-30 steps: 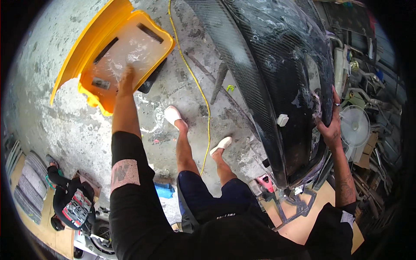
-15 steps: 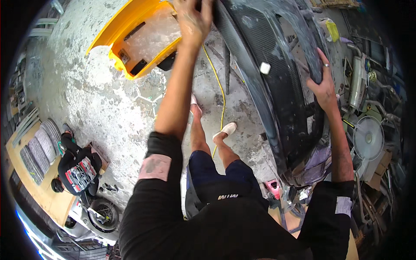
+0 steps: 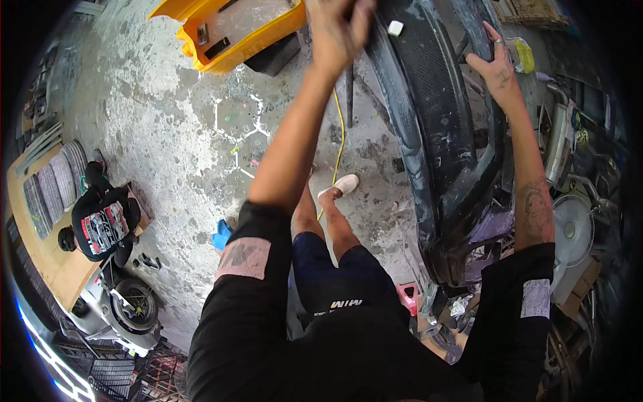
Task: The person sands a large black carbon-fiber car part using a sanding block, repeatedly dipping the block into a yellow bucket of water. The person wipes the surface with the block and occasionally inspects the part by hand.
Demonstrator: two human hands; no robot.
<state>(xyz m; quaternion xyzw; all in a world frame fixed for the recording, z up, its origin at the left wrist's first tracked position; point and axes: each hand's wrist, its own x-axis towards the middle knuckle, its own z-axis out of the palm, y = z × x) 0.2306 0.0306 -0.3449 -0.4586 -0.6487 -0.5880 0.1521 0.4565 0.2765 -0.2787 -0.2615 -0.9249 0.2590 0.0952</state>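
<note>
Black carbon-weave car bumper (image 3: 435,100) standing before the person, right hand (image 3: 497,70) closed around the bar at its opening.
The right grip pinches that bar between thumb and fingers; the left hand (image 3: 337,33) is blurred at the upper part of the bumper's left edge, so I cannot tell whether its grip is spread or pinching. The shell looks light for its bulk, stiff along its folds, likely slick where smeared and brittle at thin edges; the opening's bar and outer rim seem the best holds. At upper left, a yellow tub (image 3: 264,41) contains a dark block (image 3: 218,47) and a whitish layer, perhaps liquid.
</note>
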